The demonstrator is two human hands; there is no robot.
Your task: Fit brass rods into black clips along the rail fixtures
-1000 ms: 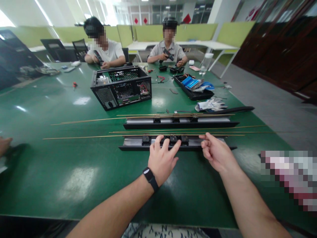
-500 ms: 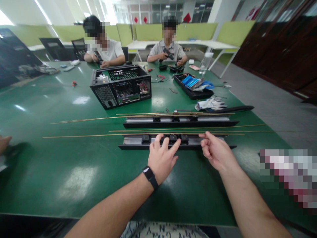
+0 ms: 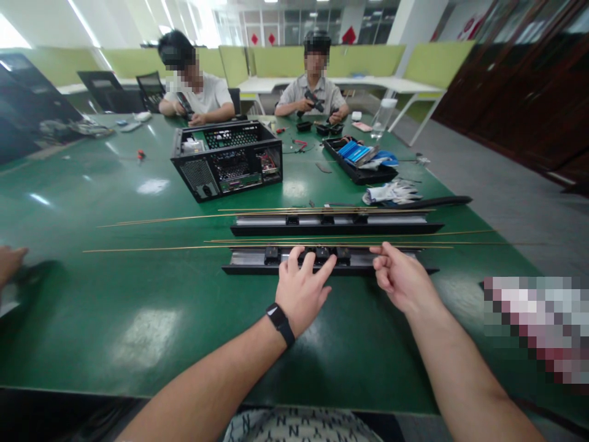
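Across the table in front of me lies the nearer rail (image 3: 248, 258), a long black-edged metal profile with several small black blocks (image 3: 272, 255) along it. My left hand (image 3: 304, 282), a black watch at its wrist, rests over the middle of this rail. Its fingers are spread and the fingertips touch the blocks or the thin rods there. At the rail's right part, my right hand (image 3: 398, 273) is closed, thumb and forefinger pinching a thin brass rod (image 3: 432, 247). Several such rods run lengthwise along the rail. A second similar rail (image 3: 262, 230) lies just behind, with more brass rods above it.
Behind the rails stand an open black computer case (image 3: 202, 178) and a black tray (image 3: 363, 175) with blue items. White gloves (image 3: 391, 193) lie at the right. Two people sit across the table (image 3: 115, 294). Another person's hand (image 3: 11, 264) shows at the left edge.
My hands keep nearly the same places on the rail and rod. The view has shifted slightly, and the hand at the left edge reaches a little further in.
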